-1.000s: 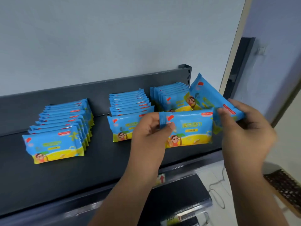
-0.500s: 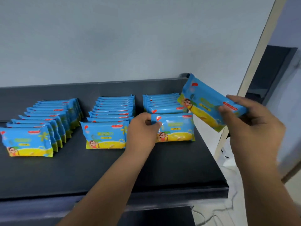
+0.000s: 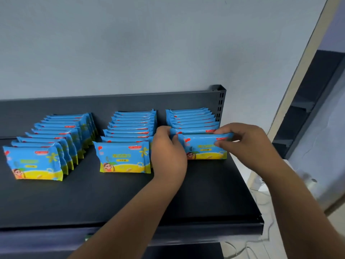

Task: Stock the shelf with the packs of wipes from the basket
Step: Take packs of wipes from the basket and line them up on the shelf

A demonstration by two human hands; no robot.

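**Raised pack brought down onto the right-hand row**

The left row (image 3: 46,146) and middle row (image 3: 128,143) stood unchanged on the shelf (image 3: 112,199). Right of centre, the left hand (image 3: 168,152) curled round the left end of the front pack (image 3: 203,148). The right hand (image 3: 248,144), which had held that pack aloft half a second before, pinched its top right corner. That likely made one more pack shelved; the basket was out of view.

Soft, even indoor light, fairly bright, no hard shadows. Where the left hand (image 3: 169,154) and right hand (image 3: 246,143) grip the front pack (image 3: 202,146), its foil carries pale glare; the row of packs (image 3: 190,118) behind the grip gleams along the top edges. Print below the grip is soft (letters unreadable). Far right of the grip, the door frame (image 3: 301,71) leans with wide-angle distortion.
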